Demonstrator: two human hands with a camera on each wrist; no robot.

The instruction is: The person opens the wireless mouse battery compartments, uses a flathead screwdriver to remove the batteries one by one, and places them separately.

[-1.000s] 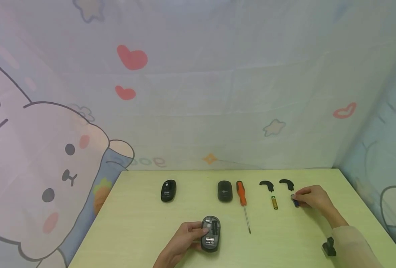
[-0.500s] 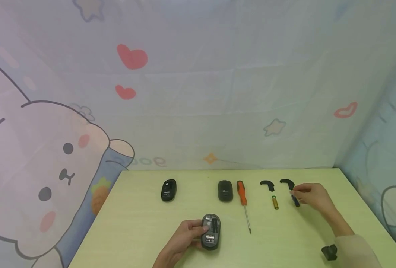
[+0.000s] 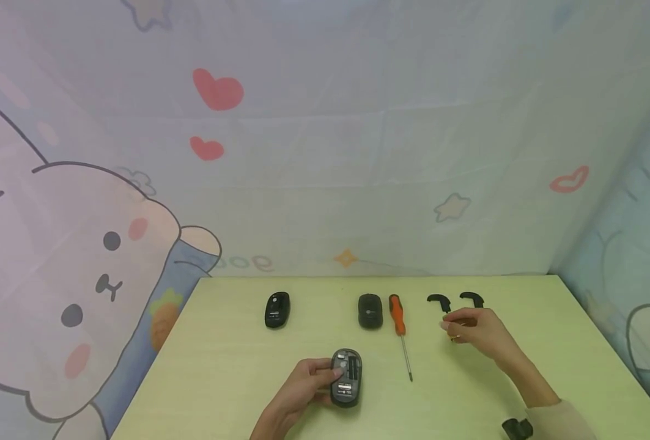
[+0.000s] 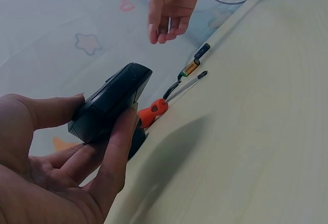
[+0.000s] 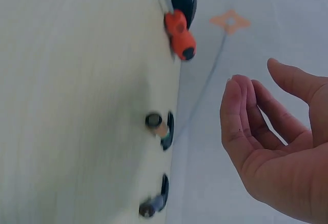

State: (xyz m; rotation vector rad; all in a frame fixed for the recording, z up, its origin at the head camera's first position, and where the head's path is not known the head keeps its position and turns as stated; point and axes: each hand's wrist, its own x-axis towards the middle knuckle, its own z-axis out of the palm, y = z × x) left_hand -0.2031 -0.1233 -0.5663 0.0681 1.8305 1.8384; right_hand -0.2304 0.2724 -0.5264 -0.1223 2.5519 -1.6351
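My left hand (image 3: 301,388) holds a dark computer mouse (image 3: 345,382), thumb on its underside, the battery slot uncovered. In the left wrist view the same mouse (image 4: 110,101) is raised above the table, pinched between thumb and fingers. My right hand (image 3: 484,336) hovers over the right part of the table. Its fingers are loosely bent with nothing between them, as the right wrist view of the hand (image 5: 271,131) shows. Below it lie a gold-green battery (image 4: 190,68) and a blue battery (image 4: 203,51). In the head view the hand covers most of both.
On the pale table (image 3: 220,379), two black hook-shaped covers (image 3: 440,299) lie behind the batteries. An orange-handled screwdriver (image 3: 397,318) lies beside a dark mouse (image 3: 370,311). Another black mouse (image 3: 277,310) is farther left. A printed cloth (image 3: 302,153) hangs behind the table.
My right hand has let go of the blue battery, which stays on the table, and has moved left over the gold-green one. My left hand and its mouse have hardly moved.
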